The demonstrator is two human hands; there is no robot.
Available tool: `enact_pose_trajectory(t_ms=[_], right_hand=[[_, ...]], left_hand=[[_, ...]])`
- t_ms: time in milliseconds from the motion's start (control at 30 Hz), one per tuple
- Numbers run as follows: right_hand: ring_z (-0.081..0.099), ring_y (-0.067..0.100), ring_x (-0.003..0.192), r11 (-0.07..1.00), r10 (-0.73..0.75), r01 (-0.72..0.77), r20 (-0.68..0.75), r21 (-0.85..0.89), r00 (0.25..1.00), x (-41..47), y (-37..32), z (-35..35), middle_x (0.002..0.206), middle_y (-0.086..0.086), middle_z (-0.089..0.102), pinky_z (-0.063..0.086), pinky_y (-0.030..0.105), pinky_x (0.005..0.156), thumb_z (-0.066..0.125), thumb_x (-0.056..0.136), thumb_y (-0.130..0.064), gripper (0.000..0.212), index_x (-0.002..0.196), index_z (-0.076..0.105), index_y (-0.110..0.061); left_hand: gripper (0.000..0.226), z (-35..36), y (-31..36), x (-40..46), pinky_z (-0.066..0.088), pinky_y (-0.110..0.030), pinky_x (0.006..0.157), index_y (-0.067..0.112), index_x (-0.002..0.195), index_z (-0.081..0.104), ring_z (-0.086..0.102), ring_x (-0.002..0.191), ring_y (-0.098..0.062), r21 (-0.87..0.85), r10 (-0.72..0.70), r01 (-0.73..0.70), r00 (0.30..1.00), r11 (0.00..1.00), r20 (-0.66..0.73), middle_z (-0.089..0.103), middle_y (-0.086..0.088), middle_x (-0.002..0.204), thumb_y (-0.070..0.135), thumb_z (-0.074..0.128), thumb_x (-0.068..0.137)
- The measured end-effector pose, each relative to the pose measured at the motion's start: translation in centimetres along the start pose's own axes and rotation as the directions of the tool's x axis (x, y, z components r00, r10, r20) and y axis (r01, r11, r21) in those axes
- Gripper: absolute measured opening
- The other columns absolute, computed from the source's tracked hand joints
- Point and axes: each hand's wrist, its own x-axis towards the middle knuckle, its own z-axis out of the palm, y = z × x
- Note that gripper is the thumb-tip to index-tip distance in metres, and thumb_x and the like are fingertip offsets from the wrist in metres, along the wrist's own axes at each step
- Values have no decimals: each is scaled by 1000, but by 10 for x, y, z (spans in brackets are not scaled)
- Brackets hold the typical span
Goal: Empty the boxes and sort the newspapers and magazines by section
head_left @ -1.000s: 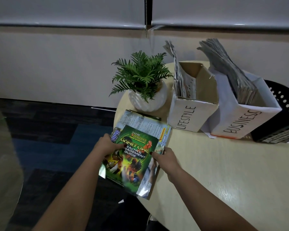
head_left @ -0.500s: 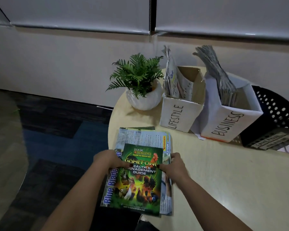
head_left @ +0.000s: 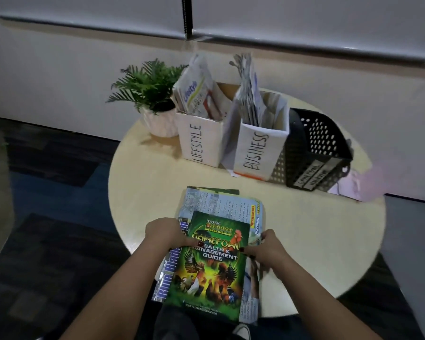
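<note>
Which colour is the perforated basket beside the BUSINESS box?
Black, seen in the head view: perforated basket, right of the BUSINESS box.

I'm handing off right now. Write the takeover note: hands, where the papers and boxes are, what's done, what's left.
Left hand grips the left edge of the magazine stack; right hand grips its right edge. The green gamefowl guide lies on top; the stack's near end overhangs the round table.
LIFESTYLE box and BUSINESS box stand at the back, both still holding papers. The black basket to their right looks empty.
Done: one stack is out on the table.
Left: empty both boxes, sort everything by section.
</note>
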Motion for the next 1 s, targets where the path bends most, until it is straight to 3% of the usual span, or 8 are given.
enact_pose_trajectory(t_ms=[233,400,467,567,667,733,933,1000], right_hand=[[58,15,75,997,-16,28,-149,76,989,-4,39,-45,94,5,58,46,30,60,82,75,-22,52,106,42,-9],[59,22,84,997,-11,32,-277,68,961,-3,38,-44,105,11,56,51,36,66,83,72,-33,61,106,40,-6],[57,30,97,1000,-18,15,-359,-10,933,0,34,-38,111,13,49,52,41,78,81,72,-38,64,110,42,-4],[48,36,110,992,-22,-29,-409,-119,912,2,30,-31,121,16,39,45,41,87,78,76,-42,71,119,39,0],[47,38,109,995,-1,-40,-420,-88,908,4,31,-28,124,18,37,45,43,87,78,77,-39,71,119,38,-1],[47,39,108,997,-1,-31,-433,-67,901,4,33,-27,124,18,36,46,43,86,79,76,-38,70,119,37,-2],[51,38,100,1000,5,-5,-470,1,883,3,37,-24,120,16,37,45,40,77,81,74,-37,70,119,37,-6],[49,32,95,999,-17,30,-481,18,877,2,38,-25,119,15,37,44,37,74,82,73,-33,69,117,38,-4]], left_hand=[[66,18,52,3,37,-23,51,21,69,50,56,59,-10,-40,99,-104,989,994,-112,57,6,63,87,51,66],[50,16,52,15,40,-25,51,20,67,51,59,56,-12,-222,203,-203,979,954,-21,61,4,63,67,61,78],[43,9,46,21,44,-26,54,19,67,53,61,56,-14,-255,223,-221,975,941,-22,63,2,64,58,65,81],[33,-5,30,28,34,-24,49,23,67,54,53,53,-11,-321,229,-257,966,912,-123,57,5,59,46,69,83],[19,-19,3,41,38,-27,55,16,87,63,57,65,-16,-510,197,-276,959,815,-204,67,-5,79,32,71,85],[24,-26,-16,51,42,-31,65,9,106,62,60,80,-26,-559,122,-262,954,787,-275,68,-13,99,24,68,89],[39,-26,-42,69,43,-36,74,5,124,53,59,97,-36,-516,-45,-154,935,843,-352,63,-19,114,18,63,89],[55,-23,-40,67,42,-43,87,7,135,45,50,111,-40,-454,-83,-101,926,885,-369,51,-22,128,21,67,87]])
